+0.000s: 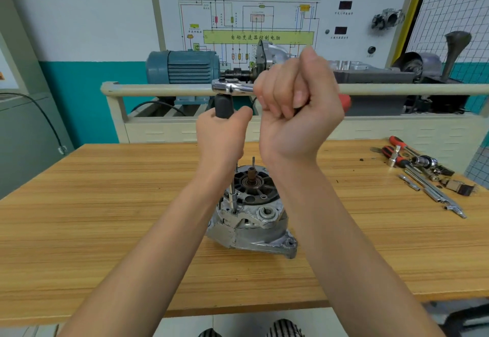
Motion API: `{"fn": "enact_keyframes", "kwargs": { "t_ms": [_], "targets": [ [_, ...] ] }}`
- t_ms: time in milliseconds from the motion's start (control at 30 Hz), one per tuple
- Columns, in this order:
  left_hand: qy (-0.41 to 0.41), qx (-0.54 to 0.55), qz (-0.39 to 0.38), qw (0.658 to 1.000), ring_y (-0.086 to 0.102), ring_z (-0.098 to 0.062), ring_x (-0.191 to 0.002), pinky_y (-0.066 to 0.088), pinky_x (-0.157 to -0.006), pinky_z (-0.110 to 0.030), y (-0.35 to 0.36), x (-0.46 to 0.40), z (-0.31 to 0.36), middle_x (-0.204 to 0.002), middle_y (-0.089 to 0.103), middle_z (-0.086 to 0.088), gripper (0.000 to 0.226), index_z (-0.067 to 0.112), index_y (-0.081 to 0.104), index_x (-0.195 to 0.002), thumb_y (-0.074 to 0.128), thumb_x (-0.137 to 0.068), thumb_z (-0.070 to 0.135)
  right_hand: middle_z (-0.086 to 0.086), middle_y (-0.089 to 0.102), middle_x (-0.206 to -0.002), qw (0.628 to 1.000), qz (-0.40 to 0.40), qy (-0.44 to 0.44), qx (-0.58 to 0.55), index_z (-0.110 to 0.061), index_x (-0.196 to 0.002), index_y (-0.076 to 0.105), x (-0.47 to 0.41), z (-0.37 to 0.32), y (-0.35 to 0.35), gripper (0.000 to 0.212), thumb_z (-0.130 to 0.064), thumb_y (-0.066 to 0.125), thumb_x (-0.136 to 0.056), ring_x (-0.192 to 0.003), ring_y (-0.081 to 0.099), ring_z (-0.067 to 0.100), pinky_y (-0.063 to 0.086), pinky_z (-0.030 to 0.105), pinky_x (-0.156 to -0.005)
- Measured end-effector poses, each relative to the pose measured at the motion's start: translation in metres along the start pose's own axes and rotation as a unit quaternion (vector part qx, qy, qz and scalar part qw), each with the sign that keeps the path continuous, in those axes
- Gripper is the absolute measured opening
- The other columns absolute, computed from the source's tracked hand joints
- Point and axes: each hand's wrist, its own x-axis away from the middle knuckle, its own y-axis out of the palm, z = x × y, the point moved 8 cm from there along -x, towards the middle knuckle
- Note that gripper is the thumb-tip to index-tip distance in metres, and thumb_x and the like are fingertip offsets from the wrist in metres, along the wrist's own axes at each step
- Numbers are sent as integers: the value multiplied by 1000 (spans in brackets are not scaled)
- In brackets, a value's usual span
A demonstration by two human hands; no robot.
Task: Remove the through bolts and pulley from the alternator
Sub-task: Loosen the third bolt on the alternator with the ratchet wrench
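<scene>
Wooden table [105, 230]: alternator [251, 217] mid-surface; both hands clamped on ratchet [232, 88] above.

The alternator [251, 212] is dull silver with a black centre (rusty brown at the shaft). The ratchet [231, 88] is bright chrome with a red grip end, on a black extension. The table [105, 217] is streaked tan wood grain. The motor [182, 68] is grey-blue; the wall [90, 98] is teal below white.
</scene>
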Motion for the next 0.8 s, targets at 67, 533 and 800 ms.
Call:
{"fn": "enact_keyframes", "kwargs": {
  "t_ms": [67,533,800],
  "targets": [
    [4,6,-18,1000,18,-11,-39,19,-38,-16,0,1,2,-47,23,2,43,18,30,-56,58,-82,-1,-3,27,-34,1000,-8,-8,6,-20,-45,36,-1,-1,4,42,-3,40,-84,-33,22,10,15,31,-45],
    [-70,59,-186,978,15,-8,-29,18,-35,-14,13,3,-2,-36,22,7,47,20,32,-46,50,-86,5,-5,23,-33,982,80,133,-111,-18,-35,32,-14,16,-24,62,-9,30,-96,-31,19,10,20,24,-41],
    [-19,24,-38,999,19,-9,-34,20,-37,-16,1,3,1,-41,26,7,40,18,32,-56,55,-82,-2,-4,28,-34,1000,-13,10,25,-19,-42,36,-3,0,6,46,-3,40,-84,-34,22,10,19,27,-44]
  ]
}}
